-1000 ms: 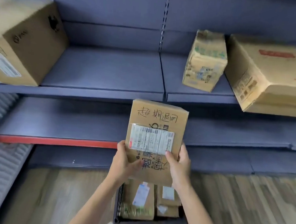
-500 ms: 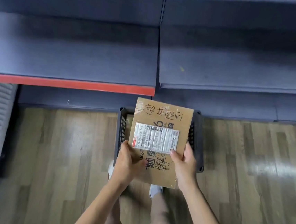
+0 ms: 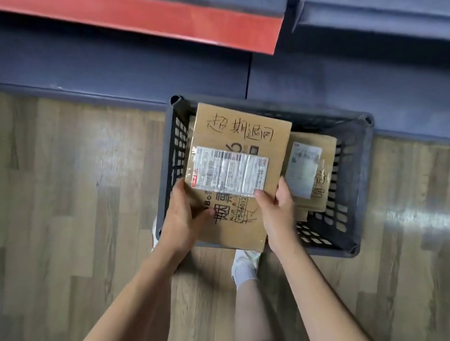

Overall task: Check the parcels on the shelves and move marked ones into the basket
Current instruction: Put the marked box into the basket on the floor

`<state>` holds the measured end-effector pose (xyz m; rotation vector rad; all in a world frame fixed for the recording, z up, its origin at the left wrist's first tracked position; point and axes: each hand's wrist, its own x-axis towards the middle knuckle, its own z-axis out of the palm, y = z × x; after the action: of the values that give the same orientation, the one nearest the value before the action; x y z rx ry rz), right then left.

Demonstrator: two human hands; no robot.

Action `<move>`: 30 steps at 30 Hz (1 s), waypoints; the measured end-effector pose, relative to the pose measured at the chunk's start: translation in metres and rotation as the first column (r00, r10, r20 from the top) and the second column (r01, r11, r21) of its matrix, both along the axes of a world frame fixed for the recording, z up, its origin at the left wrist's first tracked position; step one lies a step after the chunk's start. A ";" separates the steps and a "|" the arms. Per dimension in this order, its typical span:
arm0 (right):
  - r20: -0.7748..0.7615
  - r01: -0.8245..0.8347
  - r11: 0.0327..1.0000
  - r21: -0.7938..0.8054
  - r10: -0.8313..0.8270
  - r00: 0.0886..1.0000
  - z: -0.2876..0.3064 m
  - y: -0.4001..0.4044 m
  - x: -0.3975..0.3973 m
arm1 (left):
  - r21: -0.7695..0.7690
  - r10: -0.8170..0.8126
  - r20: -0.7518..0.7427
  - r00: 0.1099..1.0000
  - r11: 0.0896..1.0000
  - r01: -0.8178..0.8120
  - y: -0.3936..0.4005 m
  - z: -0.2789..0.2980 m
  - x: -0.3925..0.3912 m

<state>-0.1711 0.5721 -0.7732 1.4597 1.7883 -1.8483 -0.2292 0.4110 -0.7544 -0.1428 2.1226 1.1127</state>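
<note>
Two hands are in view, both on one flat cardboard parcel (image 3: 236, 155). The left hand (image 3: 183, 218) grips the parcel's lower left edge, thumb curled over the front face near the printed characters. The right hand (image 3: 276, 212) grips the lower right edge, thumb tip resting on the bottom corner of the white shipping label (image 3: 230, 171). The parcel sits between the two hands, reaching away from them, its face turned up to the camera, with one line of handwritten black characters across its far end.

The held parcel is over the left part of one dark plastic basket (image 3: 354, 182) with slotted walls; whether it touches the basket's bottom cannot be told. Inside the basket, just beside the right hand, lies a second cardboard parcel (image 3: 326, 166) with its own white label and handwriting; edges of more card show under it, but their count is unclear.

The basket stands on a wood-pattern floor (image 3: 64, 196), against the dark base of the shelving (image 3: 118, 69). One red shelf edge (image 3: 134, 13) runs across the top left. Two white shoes show near the basket's near wall, one (image 3: 245, 265) between the forearms.
</note>
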 end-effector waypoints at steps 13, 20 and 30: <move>0.105 -0.131 0.990 0.059 0.124 0.987 -0.082 -0.001 -0.016 | -0.122 -0.071 -0.027 0.997 0.990 0.068 -0.001 -0.079 -0.015; 0.147 -0.224 0.969 0.102 0.208 0.967 -0.104 0.001 -0.007 | -0.141 -0.047 -0.007 0.999 0.989 0.045 0.002 -0.094 -0.008; 0.135 -0.196 0.971 0.138 0.177 0.975 -0.097 -0.009 -0.019 | -0.141 0.026 0.001 1.000 0.990 -0.026 -0.003 -0.092 -0.020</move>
<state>-0.1902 0.5627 -0.8697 1.3655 1.9664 -1.5305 -0.2489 0.4083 -0.8464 -0.2385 2.2026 0.9769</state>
